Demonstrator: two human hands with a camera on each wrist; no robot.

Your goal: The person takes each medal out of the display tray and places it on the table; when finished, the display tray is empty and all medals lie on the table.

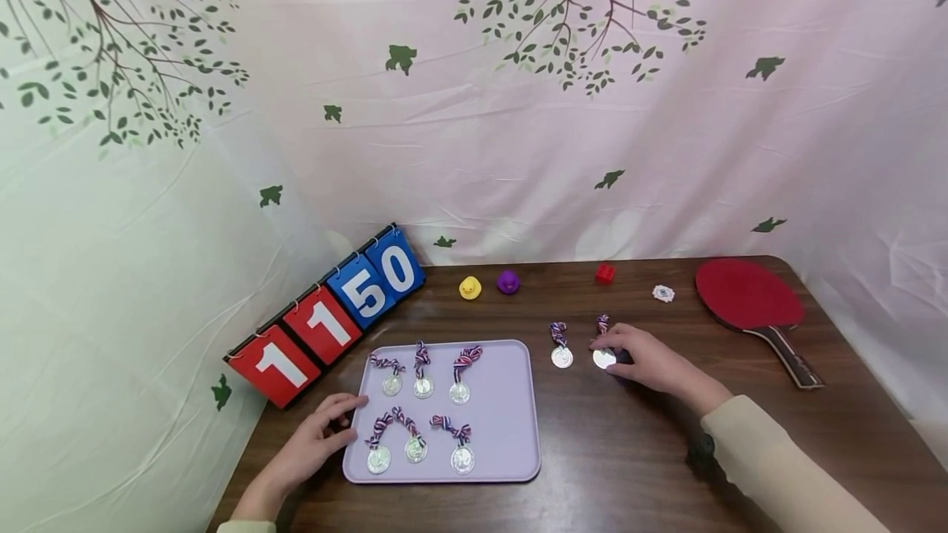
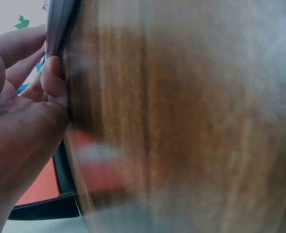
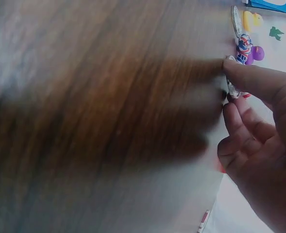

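Note:
My right hand [image 1: 647, 359] holds a silver medal [image 1: 603, 359] by its disc between thumb and fingers, at table level. In the right wrist view the thumb and fingertips are at opposite edges of this medal. Its striped ribbon lies bunched behind it. Just left of it lies another silver medal [image 1: 562, 357] with a bunched ribbon. A lilac tray [image 1: 511, 414] bears several such medals in two rows. My left hand [image 1: 314, 438] rests beside the tray, its fingertips and thumb touching the left rim, also seen in the left wrist view.
A flip scoreboard [image 1: 326, 315] stands at the left. Along the back are a yellow duck [image 1: 470, 288], a purple duck [image 1: 508, 282], a red toy brick [image 1: 605, 273] and a white chip [image 1: 663, 294]. A red table tennis bat [image 1: 748, 293] lies at the right.

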